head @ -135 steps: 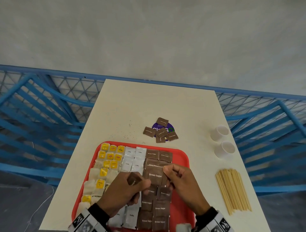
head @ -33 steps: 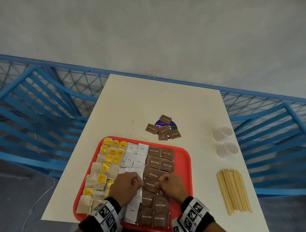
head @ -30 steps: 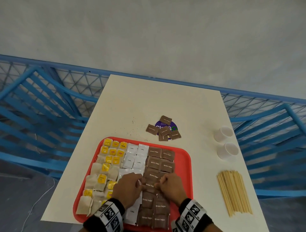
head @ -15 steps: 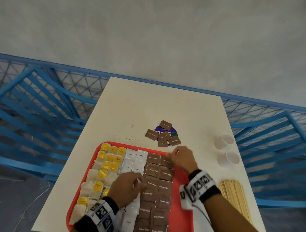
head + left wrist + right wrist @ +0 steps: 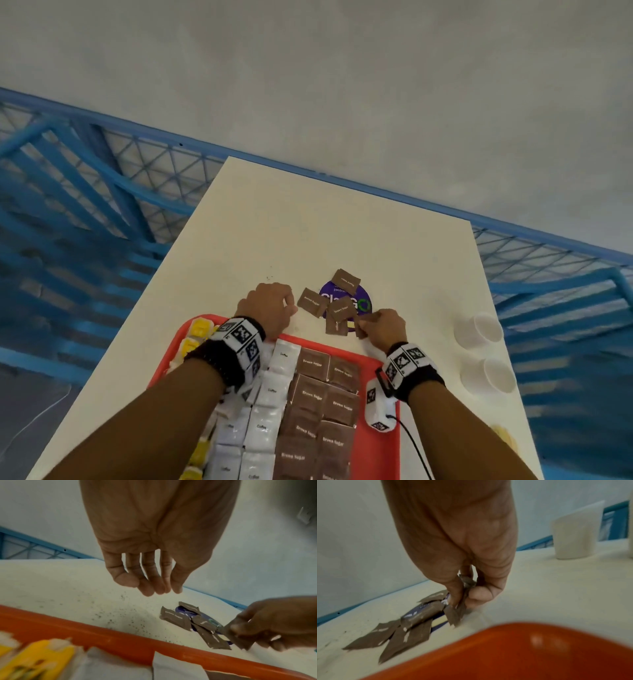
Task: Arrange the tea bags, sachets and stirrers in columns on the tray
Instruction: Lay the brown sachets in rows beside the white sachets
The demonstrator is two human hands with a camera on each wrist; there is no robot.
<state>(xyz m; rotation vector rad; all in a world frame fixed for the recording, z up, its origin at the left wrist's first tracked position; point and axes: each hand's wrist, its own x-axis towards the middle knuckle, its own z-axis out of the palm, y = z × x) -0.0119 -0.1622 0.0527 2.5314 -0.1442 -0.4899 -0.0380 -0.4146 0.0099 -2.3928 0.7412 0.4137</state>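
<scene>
While the right hand [image 5: 383, 327] pinches one brown sugar sachet [image 5: 464, 586] between thumb and fingers, lower corner at or just above the table [image 5: 308, 233], the sachet sits at the near right edge of the loose pile [image 5: 337, 305]. Pile = four more brown sachets, overlapping, on and around a purple round sticker [image 5: 359, 301], just beyond the tray's far rim.

Left hand [image 5: 270, 305] holds nothing. Fingers [image 5: 150, 577] hang loosely curled, pointing down over bare table, just left of the pile, not touching it in the left wrist view.

Red tray [image 5: 380, 442] at the near end of the table, both forearms over it. On it, columns left to right:
- yellow-tagged tea bags [image 5: 198, 330], mostly hidden under the left forearm
- white sachets [image 5: 274, 387], two columns
- brown sugar sachets [image 5: 325, 401], two columns, edges touching or slightly overlapping

Right strip of the tray floor is bare red.

Right of the tray, on the table: two white paper cups [image 5: 479, 330], one nearer than the other, well apart from the pile. Stirrers: only a pale blurred bit near the right table edge, cannot confirm.

Both wrists carry black bands with marker-tagged camera blocks [image 5: 241, 339]. Blue metal railing [image 5: 102, 212] behind the table, grey wall past it.
</scene>
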